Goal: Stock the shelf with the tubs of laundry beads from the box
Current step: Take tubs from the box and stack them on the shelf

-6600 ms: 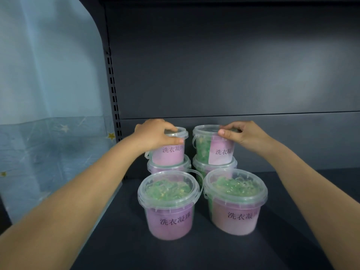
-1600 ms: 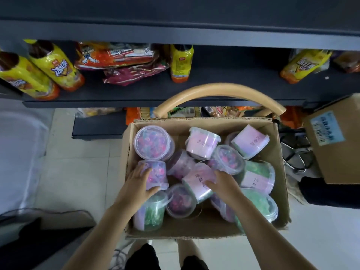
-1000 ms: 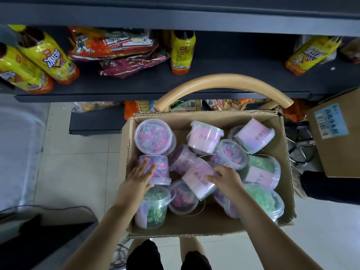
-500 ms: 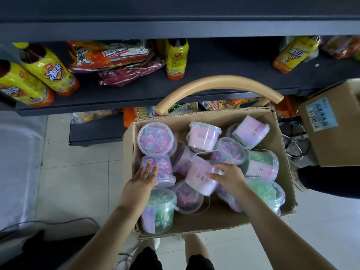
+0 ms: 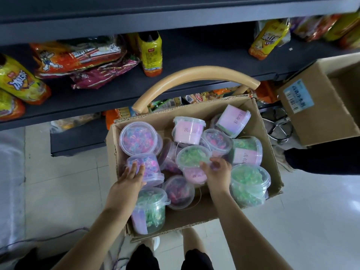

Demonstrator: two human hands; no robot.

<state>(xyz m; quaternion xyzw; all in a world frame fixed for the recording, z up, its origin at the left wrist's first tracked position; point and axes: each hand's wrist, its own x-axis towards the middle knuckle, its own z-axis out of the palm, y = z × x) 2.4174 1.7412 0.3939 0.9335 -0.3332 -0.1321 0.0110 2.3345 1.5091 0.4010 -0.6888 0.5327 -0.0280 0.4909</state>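
An open cardboard box point(image 5: 262, 125) on a chair holds several clear tubs of laundry beads with pink labels, some upright, some on their sides. My left hand point(image 5: 130, 178) lies around a tub of pink and purple beads point(image 5: 145, 167) at the box's left side. My right hand point(image 5: 217, 173) grips the side of a tub of green beads point(image 5: 191, 162) in the middle, now turned lid up. Another green tub point(image 5: 249, 184) stands to the right, and one point(image 5: 151, 209) lies at the front left corner.
A dark shelf point(image 5: 194, 53) above the box carries yellow bottles point(image 5: 151, 52) and snack bags point(image 5: 78, 55). The chair's curved wooden back point(image 5: 191, 77) arches behind the box. A second cardboard box point(image 5: 319, 102) sits to the right. Pale floor tiles point(image 5: 58, 182) lie on the left.
Both hands left the stacked tubs on the shelf and reached into the box. In the last second my right hand turned the middle tub from lying label-up to lid-up, showing green beads.
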